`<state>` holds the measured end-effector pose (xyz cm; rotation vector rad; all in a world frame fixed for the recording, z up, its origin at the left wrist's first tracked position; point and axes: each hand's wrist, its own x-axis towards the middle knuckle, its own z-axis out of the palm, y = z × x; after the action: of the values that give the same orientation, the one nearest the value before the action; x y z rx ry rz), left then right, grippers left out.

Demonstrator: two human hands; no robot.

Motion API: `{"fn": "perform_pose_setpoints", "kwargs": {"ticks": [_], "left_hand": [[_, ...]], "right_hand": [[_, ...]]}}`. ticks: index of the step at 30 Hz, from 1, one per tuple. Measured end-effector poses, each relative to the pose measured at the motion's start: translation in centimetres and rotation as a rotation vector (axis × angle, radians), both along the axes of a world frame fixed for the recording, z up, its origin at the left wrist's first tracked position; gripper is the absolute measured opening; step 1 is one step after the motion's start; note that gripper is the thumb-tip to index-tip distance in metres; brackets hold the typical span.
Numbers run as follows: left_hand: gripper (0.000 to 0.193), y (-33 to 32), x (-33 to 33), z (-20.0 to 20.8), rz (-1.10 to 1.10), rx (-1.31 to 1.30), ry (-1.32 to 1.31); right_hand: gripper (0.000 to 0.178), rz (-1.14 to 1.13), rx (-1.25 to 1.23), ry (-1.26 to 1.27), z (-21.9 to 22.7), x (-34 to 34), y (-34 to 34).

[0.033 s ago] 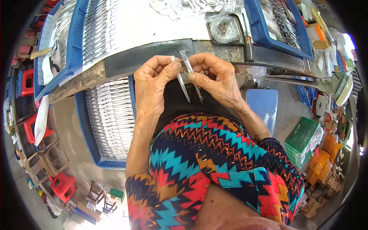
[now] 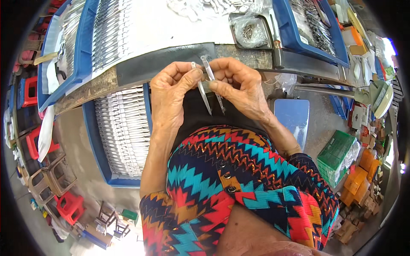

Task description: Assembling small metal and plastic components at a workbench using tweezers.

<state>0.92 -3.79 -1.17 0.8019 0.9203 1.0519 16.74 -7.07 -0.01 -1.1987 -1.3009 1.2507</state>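
Near the bench edge my two hands work close together. Thumb and fingers of my left hand (image 2: 173, 88) are closed on a slender silvery metal piece (image 2: 205, 99) that tapers to a point toward my lap. My right hand (image 2: 241, 87) pinches a second slender metal piece (image 2: 208, 67), whose wider end sticks up past the fingertips and whose narrow end points down. The two pieces lie side by side at a slight angle; whether they are joined behind my fingers I cannot tell.
Blue trays with rows of slim metal pieces stand on the bench at left (image 2: 85, 55) and right (image 2: 294, 42), and another tray (image 2: 96, 147) sits lower left. A black dish (image 2: 232, 32) holds small parts, beside a screwdriver (image 2: 277, 55). A blue stool (image 2: 291, 115) is at right.
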Motion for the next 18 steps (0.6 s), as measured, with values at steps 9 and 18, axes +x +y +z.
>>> {"fn": "perform_pose_setpoints", "kwargs": {"ticks": [9, 18], "left_hand": [[0.014, -0.2, -0.1, -1.0, -0.053, -0.114, -0.040], [0.013, -0.2, 0.2, -1.4, -0.054, -0.140, -0.050]], "right_hand": [[0.043, 0.038, 0.001, -0.036, -1.4, -0.6, -0.3], [0.045, 0.065, -0.043, -0.015, -1.6, -0.5, -0.4]]}}
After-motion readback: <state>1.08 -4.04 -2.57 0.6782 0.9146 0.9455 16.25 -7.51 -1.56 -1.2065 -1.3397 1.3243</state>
